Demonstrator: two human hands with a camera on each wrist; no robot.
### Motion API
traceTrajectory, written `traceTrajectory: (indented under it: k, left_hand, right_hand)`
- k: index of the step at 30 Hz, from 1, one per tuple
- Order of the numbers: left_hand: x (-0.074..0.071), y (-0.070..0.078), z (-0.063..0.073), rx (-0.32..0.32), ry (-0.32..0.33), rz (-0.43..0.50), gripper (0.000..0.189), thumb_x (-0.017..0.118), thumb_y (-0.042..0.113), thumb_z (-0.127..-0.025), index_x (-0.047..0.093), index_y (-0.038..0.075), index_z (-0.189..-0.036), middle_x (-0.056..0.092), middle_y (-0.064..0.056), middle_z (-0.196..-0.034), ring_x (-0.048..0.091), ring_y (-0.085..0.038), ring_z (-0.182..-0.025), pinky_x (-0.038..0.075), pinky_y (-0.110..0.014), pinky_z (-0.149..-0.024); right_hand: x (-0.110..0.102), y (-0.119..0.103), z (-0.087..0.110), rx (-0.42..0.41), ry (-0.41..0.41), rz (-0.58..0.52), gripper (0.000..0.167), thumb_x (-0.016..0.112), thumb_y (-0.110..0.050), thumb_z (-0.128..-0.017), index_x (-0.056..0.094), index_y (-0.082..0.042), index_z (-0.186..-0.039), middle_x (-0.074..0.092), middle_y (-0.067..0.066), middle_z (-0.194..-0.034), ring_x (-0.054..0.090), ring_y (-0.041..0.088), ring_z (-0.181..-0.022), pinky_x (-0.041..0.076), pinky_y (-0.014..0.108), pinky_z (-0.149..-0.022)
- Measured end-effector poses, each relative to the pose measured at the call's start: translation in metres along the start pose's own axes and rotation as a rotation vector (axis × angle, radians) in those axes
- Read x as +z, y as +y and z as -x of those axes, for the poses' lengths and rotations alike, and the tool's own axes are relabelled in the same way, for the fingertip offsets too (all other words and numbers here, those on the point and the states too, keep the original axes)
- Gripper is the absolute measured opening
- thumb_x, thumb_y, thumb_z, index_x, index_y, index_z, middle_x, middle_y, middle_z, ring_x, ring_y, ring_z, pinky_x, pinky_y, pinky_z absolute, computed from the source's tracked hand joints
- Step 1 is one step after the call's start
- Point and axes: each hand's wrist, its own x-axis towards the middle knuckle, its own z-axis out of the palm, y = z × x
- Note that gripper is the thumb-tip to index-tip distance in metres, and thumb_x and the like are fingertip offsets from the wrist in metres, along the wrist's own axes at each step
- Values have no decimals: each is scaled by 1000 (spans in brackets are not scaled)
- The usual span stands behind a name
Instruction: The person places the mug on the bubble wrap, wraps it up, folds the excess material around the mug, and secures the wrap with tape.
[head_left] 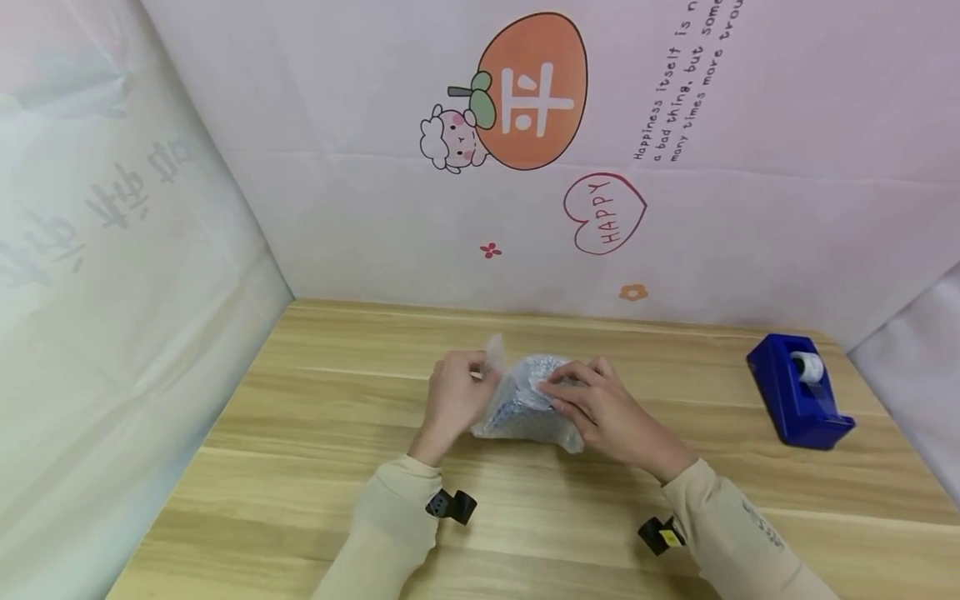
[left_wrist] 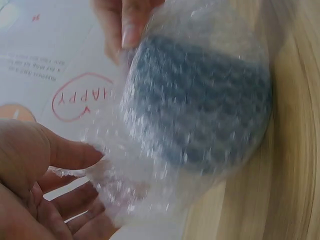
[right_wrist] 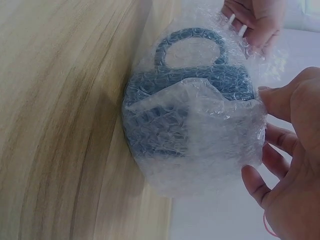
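Note:
A dark blue mug (right_wrist: pixel 232 80) lies inside clear bubble wrap (head_left: pixel 532 427) on the wooden table; the mug's loop handle (right_wrist: pixel 192 33) shows through the plastic in the right wrist view. At the bundle's left side, my left hand (head_left: pixel 459 396) pinches a loose flap of the wrap between thumb and fingers, and the flap's end (head_left: pixel 495 348) sticks up above it. My right hand (head_left: pixel 611 417) holds the wrap down at the top right of the bundle, thumb and fingertips bent against the plastic. Parts of its fingertips are hidden behind the wrap in the right wrist view.
A blue tape dispenser (head_left: pixel 798 392) with a roll of clear tape (head_left: pixel 808 367) stands at the table's right end. Behind the wooden table (head_left: pixel 315 467) hangs a white printed backdrop (head_left: pixel 360 217), and another white sheet (head_left: pixel 112 333) borders the left side.

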Motion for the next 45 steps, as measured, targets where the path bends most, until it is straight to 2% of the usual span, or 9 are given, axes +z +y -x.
traceTrajectory:
  k: [4,10,13,17,22,27,32,37,45]
  left_hand:
    - [7,9,3,9,-11,-3,21,67,19,-99,79,5,-110,77,-10,-95,57,-9,-50,43,-26,-42]
    - [21,21,7,47,62,-41,20,69,21,-97,79,11,-112,74,-5,-81,53,-9,-52,38,-25,-41]
    - [27,28,11,101,93,-142,20,70,20,-96,79,12,-113,76,-6,-97,64,-18,-69,48,-29,-52]
    - [35,34,16,139,56,-333,22,66,23,-100,78,15,-116,70,-4,-122,66,-25,-97,55,-37,-65]
    - [41,33,20,211,-10,-475,28,62,26,-102,75,13,-123,66,-4,-130,62,-27,-103,56,-38,-62]
    - [41,28,20,340,-136,-519,43,58,35,-104,65,7,-135,58,-8,-144,56,-30,-122,52,-40,-96]
    - [38,21,16,418,-286,-508,67,54,54,-101,50,8,-149,44,-8,-156,44,-29,-139,35,-41,-117]
    - [36,14,11,450,-308,-404,63,60,49,-98,53,8,-146,43,-10,-157,40,-27,-142,36,-43,-116]
    - [37,2,4,508,-318,-293,49,62,42,-99,63,11,-137,46,-8,-154,40,-24,-143,35,-40,-117]
  right_hand:
    - [0,0,-1,0,1,-2,32,68,-5,-96,71,-7,-129,65,6,-125,40,18,-94,37,33,-76]
    - [1,2,-2,-6,65,-67,29,72,-4,-93,74,-5,-122,69,9,-122,42,18,-92,38,33,-74]
    - [2,4,-1,18,129,-131,27,77,-3,-88,75,-4,-116,72,7,-115,49,18,-92,45,34,-75]
    - [2,6,1,81,218,-178,29,86,-6,-81,75,-6,-108,74,4,-108,60,16,-90,56,37,-75]
    - [-6,14,8,111,234,-349,23,79,3,-86,73,-4,-107,71,10,-116,68,24,-100,61,39,-82]
    - [-15,19,13,132,200,-497,34,72,18,-83,71,1,-112,61,16,-123,67,31,-100,62,34,-75]
    - [-11,14,11,81,203,-405,43,79,17,-77,70,2,-116,54,14,-112,58,25,-86,59,25,-57]
    - [-12,11,9,48,220,-178,44,87,5,-74,72,-3,-115,56,9,-107,53,20,-80,50,21,-51]
    - [-14,10,5,19,100,17,40,82,-9,-86,71,2,-123,62,11,-120,56,26,-100,53,39,-74]
